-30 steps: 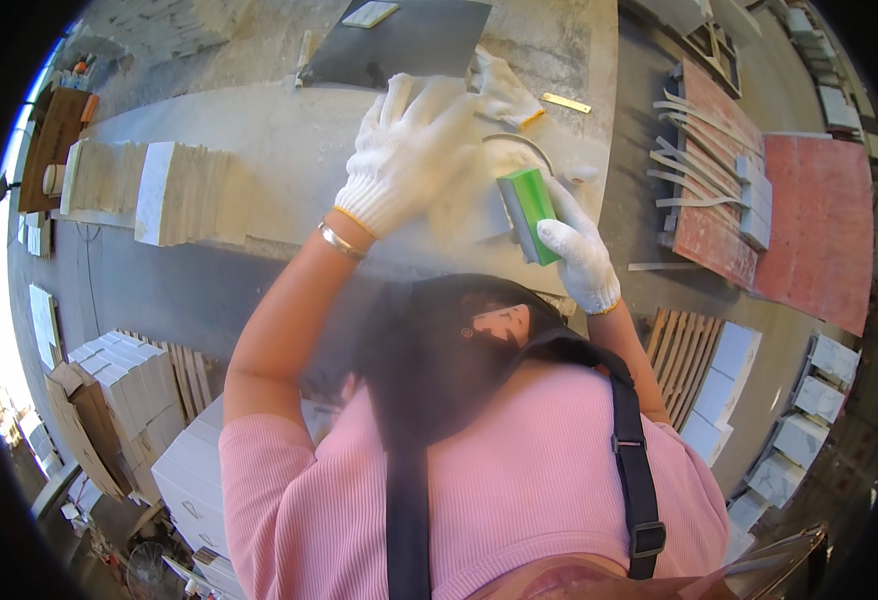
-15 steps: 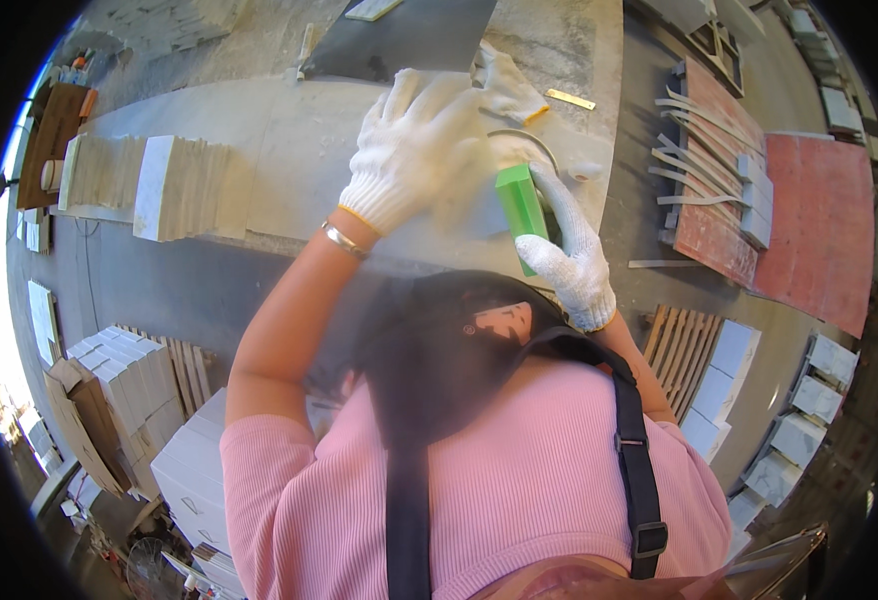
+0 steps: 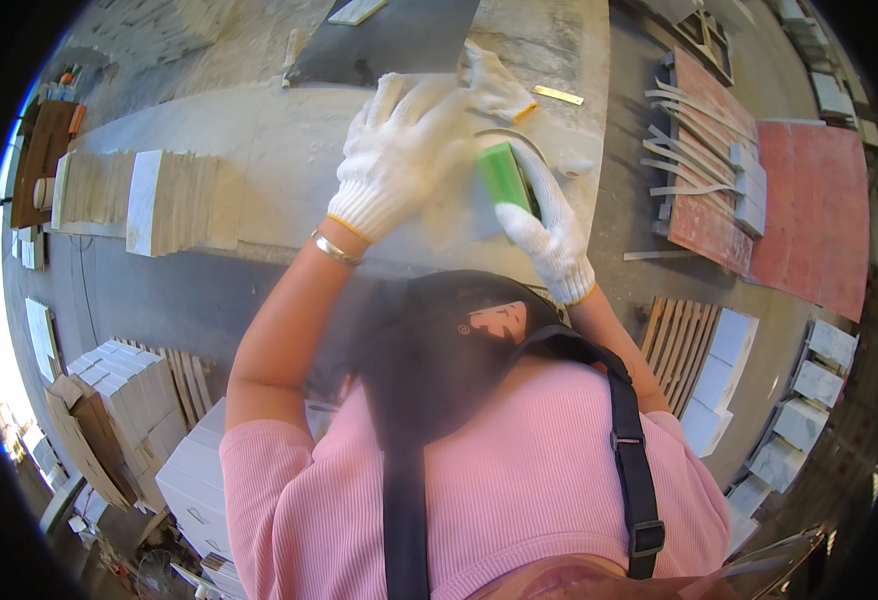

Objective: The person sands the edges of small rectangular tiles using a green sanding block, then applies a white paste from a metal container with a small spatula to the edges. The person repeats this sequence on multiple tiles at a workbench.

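Note:
My right hand [image 3: 551, 225], in a white knit glove, grips a green rectangular block [image 3: 505, 172], thumb on the near side and fingers along the right side. The block is tilted above the dusty work table [image 3: 289, 150]. My left hand [image 3: 396, 145], gloved alike, is left of the block with fingers stretched out and palm down. A pale blur lies beside its thumb side, and what is under the palm is hidden. Just beyond the hands lies an empty white glove [image 3: 497, 85]. A curved rim [image 3: 504, 133] of something round shows behind the block.
Upright stacks of pale tiles [image 3: 174, 203] stand on the table's left. A dark sheet [image 3: 384, 45] and a small brass-coloured strip [image 3: 558, 95] lie farther back. To the right, red boards [image 3: 809, 210] carry pale strips. A black apron [image 3: 439, 360] hangs before me.
My right hand and the green block have moved left and away from me, closer to my left hand. The left hand stays stretched out, while the whole view has shifted slightly.

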Available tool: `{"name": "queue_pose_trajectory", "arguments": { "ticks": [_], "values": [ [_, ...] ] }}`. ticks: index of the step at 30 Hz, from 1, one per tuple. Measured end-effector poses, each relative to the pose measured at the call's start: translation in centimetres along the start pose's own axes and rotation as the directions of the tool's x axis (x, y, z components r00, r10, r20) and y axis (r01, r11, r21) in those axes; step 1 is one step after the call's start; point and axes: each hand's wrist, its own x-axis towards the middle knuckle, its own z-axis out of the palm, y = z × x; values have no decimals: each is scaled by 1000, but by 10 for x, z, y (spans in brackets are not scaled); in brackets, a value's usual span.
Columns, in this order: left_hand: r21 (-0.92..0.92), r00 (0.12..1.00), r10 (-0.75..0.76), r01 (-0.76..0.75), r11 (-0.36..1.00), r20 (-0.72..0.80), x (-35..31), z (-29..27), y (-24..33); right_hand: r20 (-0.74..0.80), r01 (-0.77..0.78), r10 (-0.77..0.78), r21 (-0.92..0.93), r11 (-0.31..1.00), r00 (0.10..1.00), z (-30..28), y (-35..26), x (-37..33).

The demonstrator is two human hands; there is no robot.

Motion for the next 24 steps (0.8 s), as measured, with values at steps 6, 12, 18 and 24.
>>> {"name": "queue_pose_trajectory", "arguments": {
  "ticks": [6, 12, 18, 24],
  "values": [
    [-48, 1000, -17, 17, 999, 7, 0, -1, -1, 79, -119, 103, 233, 965, 992, -6, -10, -10],
    [-51, 1000, -15, 16, 999, 7, 1, 0, -1, -5, 10, -9, 90, 996, 1000, 8, -3, 8],
    [-61, 1000, -10, 10, 998, 8, -1, 1, -4, 107, -237, 212, 399, 886, 971, -4, -1, -10],
    [-25, 1000, -25, 25, 999, -8, -3, 3, -2, -20, -120, 133, 307, 944, 991, 11, 8, -3]
  ]
}}
